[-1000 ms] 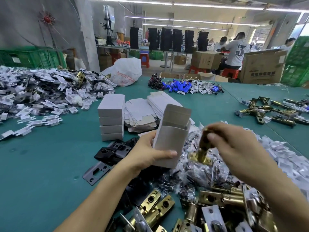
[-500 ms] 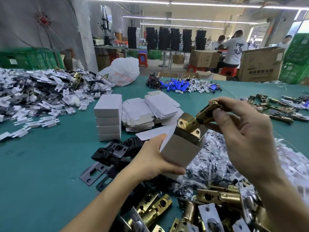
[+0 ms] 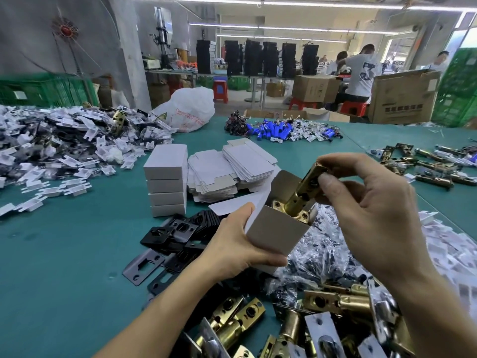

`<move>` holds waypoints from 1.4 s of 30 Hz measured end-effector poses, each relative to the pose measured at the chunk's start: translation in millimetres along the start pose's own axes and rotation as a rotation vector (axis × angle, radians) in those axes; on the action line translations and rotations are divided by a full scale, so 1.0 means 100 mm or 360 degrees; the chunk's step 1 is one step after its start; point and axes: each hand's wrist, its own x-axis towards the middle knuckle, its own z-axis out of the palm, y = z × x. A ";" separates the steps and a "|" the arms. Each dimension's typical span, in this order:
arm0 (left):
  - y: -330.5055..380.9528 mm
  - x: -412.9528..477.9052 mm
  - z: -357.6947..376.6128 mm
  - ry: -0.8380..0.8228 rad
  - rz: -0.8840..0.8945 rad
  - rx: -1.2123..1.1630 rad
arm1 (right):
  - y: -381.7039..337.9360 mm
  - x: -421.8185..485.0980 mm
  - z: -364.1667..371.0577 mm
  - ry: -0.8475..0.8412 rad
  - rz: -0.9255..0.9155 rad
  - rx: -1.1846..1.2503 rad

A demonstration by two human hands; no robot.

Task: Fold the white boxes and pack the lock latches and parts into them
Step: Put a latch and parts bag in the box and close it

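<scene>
Left hand [image 3: 240,244] grips open white box [image 3: 277,232] above tabletop [image 3: 64,254]; right hand [image 3: 371,210] pinches brass latch [image 3: 302,192], lower end inside box mouth

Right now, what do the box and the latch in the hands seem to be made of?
Box: thin cardboard, matte and pale grey-white; its open flap shows a fold line. Latch: metal, probably brass-plated, polished; it shines gold and catches the light.

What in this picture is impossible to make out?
Head view only:
- Inside of the white box: hidden by its own walls.
- Lower end of the brass latch: behind the box rim.
- Print on the plastic bag: too small.
- Bottom latches: cut by the frame edge.
</scene>
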 end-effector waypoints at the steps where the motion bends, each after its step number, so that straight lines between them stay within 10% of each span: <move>1: 0.00 0.00 0.00 -0.0007 0.0003 -0.0007 | -0.02 -0.02 0.02 0.0009 -0.0030 -0.0047; 25: 0.00 0.01 0.05 -0.0058 0.0034 -0.0249 | 0.08 -0.09 0.12 -0.0909 0.0040 -0.0904; 32: 0.06 -0.03 0.04 0.0155 -0.0054 -0.0645 | 0.07 -0.04 -0.03 -0.0262 0.0101 -0.0321; 42: 0.02 -0.05 0.03 0.0186 -0.0403 -0.1185 | 1.00 0.30 -0.66 -0.0765 0.0990 -0.1687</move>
